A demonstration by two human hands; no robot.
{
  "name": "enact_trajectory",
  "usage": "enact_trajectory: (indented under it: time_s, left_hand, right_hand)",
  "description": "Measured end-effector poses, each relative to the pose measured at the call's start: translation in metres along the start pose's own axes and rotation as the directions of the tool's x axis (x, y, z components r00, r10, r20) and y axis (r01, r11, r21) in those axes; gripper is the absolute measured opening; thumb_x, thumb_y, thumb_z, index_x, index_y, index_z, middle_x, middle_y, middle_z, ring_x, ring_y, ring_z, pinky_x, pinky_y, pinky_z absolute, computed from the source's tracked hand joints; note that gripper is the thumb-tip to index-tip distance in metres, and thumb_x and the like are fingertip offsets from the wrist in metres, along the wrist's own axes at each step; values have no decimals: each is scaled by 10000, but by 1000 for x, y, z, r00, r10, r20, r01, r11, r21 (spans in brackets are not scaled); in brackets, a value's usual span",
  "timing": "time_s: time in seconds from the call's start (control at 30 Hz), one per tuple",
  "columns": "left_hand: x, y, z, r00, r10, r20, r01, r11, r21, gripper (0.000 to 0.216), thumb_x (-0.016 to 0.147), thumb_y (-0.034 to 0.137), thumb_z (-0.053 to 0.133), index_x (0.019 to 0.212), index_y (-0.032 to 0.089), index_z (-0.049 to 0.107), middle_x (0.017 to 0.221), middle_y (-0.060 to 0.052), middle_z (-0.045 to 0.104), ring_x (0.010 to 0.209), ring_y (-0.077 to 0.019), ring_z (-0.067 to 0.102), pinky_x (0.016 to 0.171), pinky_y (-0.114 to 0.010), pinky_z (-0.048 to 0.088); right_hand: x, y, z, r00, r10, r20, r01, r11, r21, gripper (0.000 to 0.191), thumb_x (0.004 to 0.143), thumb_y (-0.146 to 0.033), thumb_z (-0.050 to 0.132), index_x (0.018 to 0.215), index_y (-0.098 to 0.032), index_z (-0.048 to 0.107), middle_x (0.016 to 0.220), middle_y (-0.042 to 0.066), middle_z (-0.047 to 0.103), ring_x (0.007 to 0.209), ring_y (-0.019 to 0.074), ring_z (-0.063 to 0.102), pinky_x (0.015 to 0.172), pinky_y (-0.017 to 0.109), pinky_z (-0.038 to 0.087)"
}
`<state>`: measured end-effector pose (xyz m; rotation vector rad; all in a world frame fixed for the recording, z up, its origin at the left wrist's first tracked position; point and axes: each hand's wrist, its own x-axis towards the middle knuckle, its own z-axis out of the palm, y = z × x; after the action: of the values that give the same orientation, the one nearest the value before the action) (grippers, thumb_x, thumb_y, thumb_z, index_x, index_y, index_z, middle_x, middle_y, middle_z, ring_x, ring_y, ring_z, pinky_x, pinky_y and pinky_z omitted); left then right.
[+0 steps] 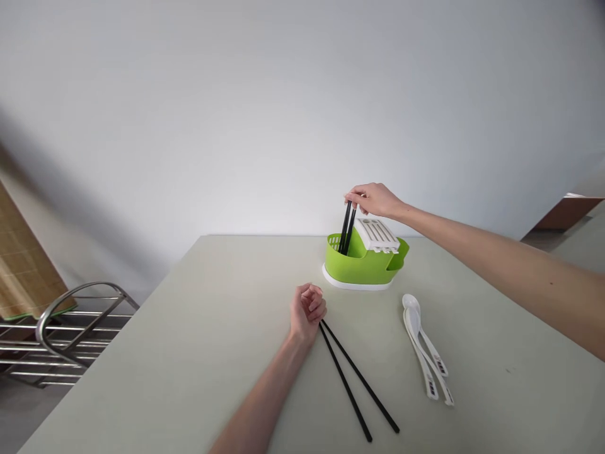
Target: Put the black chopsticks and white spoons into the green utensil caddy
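Observation:
My right hand (373, 198) reaches across the table and pinches the tops of two black chopsticks (346, 228), which stand in the left compartment of a green cutlery holder (363, 261). A white slotted insert (377, 234) sits on the holder's right part. My left hand (308, 308) rests on the table with its fingers curled loosely; nothing shows inside it. Two more black chopsticks (359, 381) lie on the table, their upper ends touching that hand. White plastic spoons (425, 350) lie to the right of them.
The pale table (189, 353) stands against a white wall. A metal rack (66, 334) and a bamboo mat (23, 265) are off the table's left side. A brown piece of furniture (564, 214) shows at far right.

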<state>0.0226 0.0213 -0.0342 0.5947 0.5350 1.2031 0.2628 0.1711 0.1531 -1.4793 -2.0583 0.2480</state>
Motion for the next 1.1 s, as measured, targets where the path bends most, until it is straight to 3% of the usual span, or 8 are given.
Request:
enact_trajectory:
  time_s: [0.23,0.43,0.6,0.73,0.87,0.93,1.0,1.1]
  left_hand:
    - [0,0,-2,1000,-5,-16,4,1000,-23,271,775,411,683,708,155,623,531,105,239,428,-39,164,440,-224,131]
    - [1,0,-3,1000,-11,-12,11,1000,-10,264,768,405,687,711,156,620,530,106,231,431,-39,159,441,-223,134]
    - [3,0,-3,1000,0,-14,0,1000,-2,248,768,391,687,715,160,615,537,106,229,429,-39,165,433,-216,147]
    - [4,2,-4,1000,23,-13,-23,1000,4,241,764,384,690,714,159,619,533,106,235,424,-38,168,420,-206,156]
    - [8,7,-7,998,60,-27,-60,998,4,231,759,372,702,713,159,625,524,107,244,415,-38,183,407,-201,158]
    - [11,11,-9,996,82,-34,-82,997,-4,235,762,377,709,714,161,628,516,107,254,406,-40,196,398,-203,163]
    - [14,16,-13,993,112,-39,-113,993,-19,228,762,369,712,711,165,625,511,106,267,396,-42,208,389,-206,168]
    - [19,25,-18,986,155,-58,-157,986,-47,201,763,340,704,714,166,617,513,104,284,389,-44,232,378,-212,178]
  right_hand:
    - [6,-2,12,993,74,89,-74,997,-1,293,1024,-348,538,946,-172,759,771,-1,750,411,59,517,552,215,443]
    - [5,-12,10,980,182,80,-175,981,-80,285,1017,-354,551,990,-177,773,578,-35,681,338,74,469,537,229,450]
    - [-1,-14,4,974,222,44,-214,967,-138,249,1000,-340,565,1017,-179,754,608,-26,711,367,94,497,566,245,460]
    - [-14,-16,-3,991,132,-28,-135,969,-209,286,1009,-340,543,1199,-196,702,676,-22,754,490,133,575,622,254,441]
    - [-44,-31,-6,987,-113,-111,60,915,-398,333,1032,-330,496,1304,-213,648,755,5,779,707,196,673,647,268,375]
    - [-71,-43,-1,973,-226,-39,179,853,-490,340,1056,-343,453,1302,-216,650,806,30,787,702,203,673,637,281,341]
    - [-105,-56,10,948,-289,132,314,793,-522,350,1081,-355,401,1260,-211,665,863,58,793,718,211,682,646,291,335]
    - [-163,-73,39,868,-221,445,436,769,-468,398,1099,-437,375,1170,-181,672,854,87,776,732,239,705,665,305,374]
